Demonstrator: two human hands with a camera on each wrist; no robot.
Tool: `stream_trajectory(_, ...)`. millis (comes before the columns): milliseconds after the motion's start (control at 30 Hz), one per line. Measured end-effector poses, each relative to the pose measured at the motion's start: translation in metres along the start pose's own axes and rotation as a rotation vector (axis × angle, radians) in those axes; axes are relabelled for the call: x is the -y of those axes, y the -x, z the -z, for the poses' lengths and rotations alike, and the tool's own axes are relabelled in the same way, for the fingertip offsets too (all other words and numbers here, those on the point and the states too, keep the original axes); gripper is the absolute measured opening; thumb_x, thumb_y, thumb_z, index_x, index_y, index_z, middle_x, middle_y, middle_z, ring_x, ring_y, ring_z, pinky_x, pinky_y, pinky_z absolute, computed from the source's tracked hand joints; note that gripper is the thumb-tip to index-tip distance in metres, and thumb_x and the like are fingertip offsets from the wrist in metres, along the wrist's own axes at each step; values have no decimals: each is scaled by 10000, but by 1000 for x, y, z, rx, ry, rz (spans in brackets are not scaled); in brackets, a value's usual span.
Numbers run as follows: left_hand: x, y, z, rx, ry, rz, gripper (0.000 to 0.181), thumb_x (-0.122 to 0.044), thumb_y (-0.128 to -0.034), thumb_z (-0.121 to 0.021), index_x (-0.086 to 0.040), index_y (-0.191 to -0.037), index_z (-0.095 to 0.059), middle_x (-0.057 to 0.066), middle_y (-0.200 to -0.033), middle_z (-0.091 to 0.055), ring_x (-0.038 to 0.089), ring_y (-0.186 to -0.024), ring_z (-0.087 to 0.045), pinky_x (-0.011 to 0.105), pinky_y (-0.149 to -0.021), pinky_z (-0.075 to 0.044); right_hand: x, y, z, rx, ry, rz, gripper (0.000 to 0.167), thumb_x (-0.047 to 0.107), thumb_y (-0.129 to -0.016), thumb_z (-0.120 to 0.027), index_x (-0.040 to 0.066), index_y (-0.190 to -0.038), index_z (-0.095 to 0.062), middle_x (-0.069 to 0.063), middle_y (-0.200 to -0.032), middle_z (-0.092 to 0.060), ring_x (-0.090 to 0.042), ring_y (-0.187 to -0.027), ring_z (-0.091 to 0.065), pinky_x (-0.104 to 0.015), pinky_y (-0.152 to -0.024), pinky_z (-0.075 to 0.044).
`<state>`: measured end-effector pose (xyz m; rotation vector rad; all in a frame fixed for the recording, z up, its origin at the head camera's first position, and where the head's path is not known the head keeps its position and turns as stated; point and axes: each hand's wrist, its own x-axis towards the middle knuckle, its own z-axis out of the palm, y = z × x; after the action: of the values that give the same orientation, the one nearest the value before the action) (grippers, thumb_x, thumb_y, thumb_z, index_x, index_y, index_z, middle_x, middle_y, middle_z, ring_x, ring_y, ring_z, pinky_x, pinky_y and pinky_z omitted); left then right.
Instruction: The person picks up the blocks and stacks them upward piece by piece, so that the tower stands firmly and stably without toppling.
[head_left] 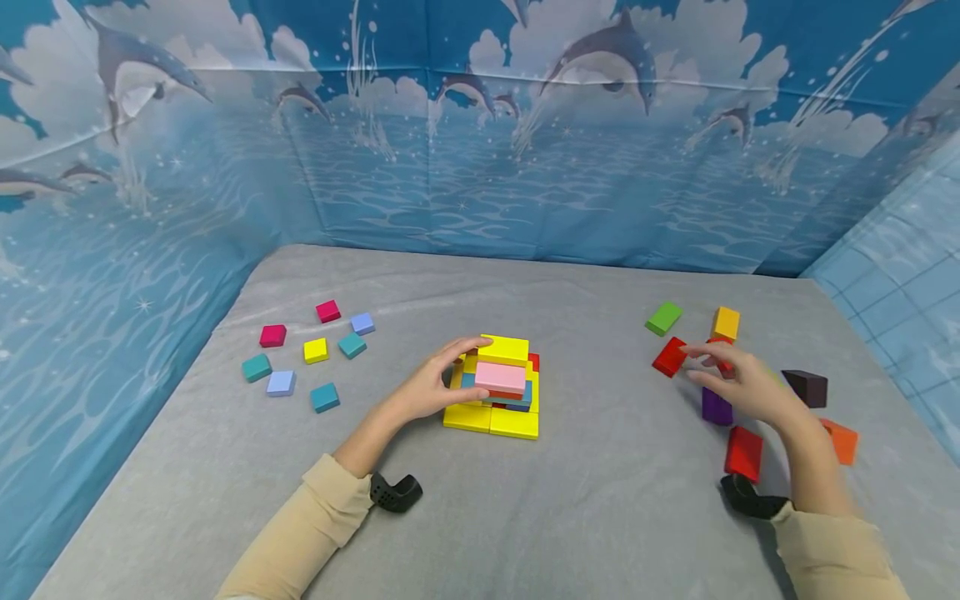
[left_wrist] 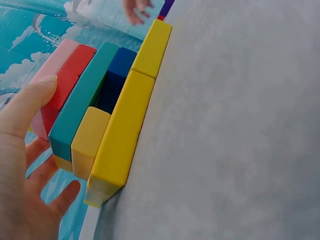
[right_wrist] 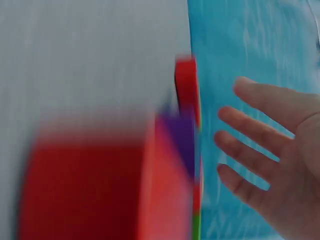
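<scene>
Apparently mid-build: steadying tower [head_left: 500, 377] with spread left hand [head_left: 425, 387] — hovering near red block [head_left: 669, 357] with empty, relaxed right hand [head_left: 746, 385]. Calls, presumably, for a pinch.

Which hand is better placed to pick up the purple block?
Probably the right hand: it is empty and close to the purple block, while the left hand is busy at the block stack, farther off.
</scene>
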<state>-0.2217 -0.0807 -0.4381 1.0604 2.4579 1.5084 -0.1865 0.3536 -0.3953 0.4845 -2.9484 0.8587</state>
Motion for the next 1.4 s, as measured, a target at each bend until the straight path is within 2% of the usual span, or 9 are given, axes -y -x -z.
stream_trajectory(67,-1,0,0,2,0,0,629,-279,-819,-688,-205,-1372,-400,21,-1378,-403,182,-1121,-416,417,-948,-382,-13,11,8,63,12,-49,373,131,-896,-585,-6,-1236,-514,-223,-1180,-517,-353,-1011,-469,-320,-759,-494)
stream_trajectory(200,-2,0,1,4,-4,2,633,-262,-818,-690,-203,-1375,-395,24,-1387,-395,186,-1135,-412,427,-953,-378,-34,25,15,148,-13,-71,387,31,-881,-556,22,-1264,-495,-207,-1221,-471,-93,-1011,-435,-186,-704,-457)
stream_trajectory(300,-2,-1,1,3,-10,4,634,-256,-819,-690,-204,-1376,-392,25,-1388,-393,189,-1138,-411,429,-955,-378,-42,29,16,185,-38,-90,418,-30,-860,-542,47,-1268,-494,-183,-1210,-462,20,-941,-391,-211,-687,-470)
stream_trajectory(667,-2,1,1,-2,-11,-13,633,-288,-821,-686,-198,-1374,-391,36,-1365,-411,189,-1097,-424,400,-928,-397,-40,21,8,171,13,-129,422,200,-807,-698,47,-1180,-575,-136,-1060,-554,-231,-935,-471,-228,-659,-479)
stream_trajectory(733,-1,1,1,-4,-10,-10,633,-284,-822,-686,-200,-1375,-390,36,-1366,-411,190,-1097,-425,401,-926,-396,-39,19,6,152,35,-120,423,223,-789,-719,35,-1143,-586,-139,-1024,-578,-239,-910,-501,-228,-659,-481)
stream_trajectory(833,-1,1,1,-3,-10,-9,637,-271,-821,-689,-205,-1378,-387,35,-1369,-410,192,-1100,-424,405,-925,-395,-34,18,4,117,56,-101,421,258,-775,-732,46,-1110,-590,-111,-995,-589,-135,-870,-504,-212,-658,-473)
stream_trajectory(967,-1,1,0,2,-13,-7,641,-262,-820,-691,-207,-1380,-385,31,-1371,-408,190,-1107,-422,405,-931,-393,-12,11,-4,-8,20,22,353,179,-770,-740,71,-1075,-599,-43,-940,-576,-14,-822,-463,-168,-660,-439)
stream_trajectory(1167,-1,0,0,0,-5,-4,629,-244,-822,-689,-208,-1376,-393,24,-1369,-408,180,-1105,-422,403,-934,-391,53,-11,-33,-213,-122,263,411,-63,-660,-767,40,-1035,-633,-65,-944,-594,-106,-840,-495,-127,-693,-401)
stream_trajectory(1400,0,0,1,0,-6,-19,628,-243,-820,-691,-206,-1374,-397,26,-1357,-421,187,-1098,-429,401,-926,-396,124,-29,-62,-206,-179,323,352,72,-695,-788,89,-1020,-653,-1,-944,-620,-144,-816,-523,-225,-695,-443)
